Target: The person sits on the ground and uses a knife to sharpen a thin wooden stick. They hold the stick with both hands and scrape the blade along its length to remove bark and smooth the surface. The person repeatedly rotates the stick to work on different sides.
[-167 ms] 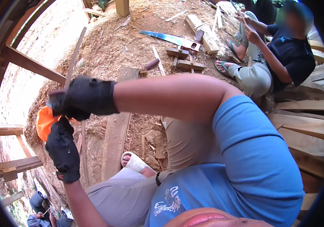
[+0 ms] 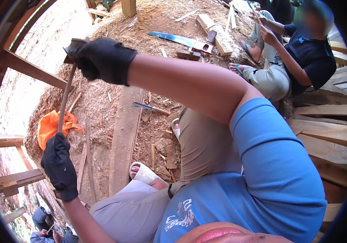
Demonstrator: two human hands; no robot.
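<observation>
My left hand, in a black glove, is closed around the lower end of a thin, slightly curved wooden strip that stands nearly upright. Near the strip's upper end, my right hand, also in a black glove, grips a dark brown folded sheet that looks like sandpaper. The sheet lies against the wood there; its inner side is hidden. Just behind my left hand, an orange cloth or bag rests crumpled on the ground.
A long plank lies on the shavings, with a knife beside it. Farther off lie a handsaw, a wooden tool and a squared timber. A co-worker sits at the right, near stacked boards. Wooden framing stands at left.
My right hand has moved up along the strip with the sheet, away from my left hand. My left hand has shifted slightly down and left, still holding the strip. The knife has come into sight.
</observation>
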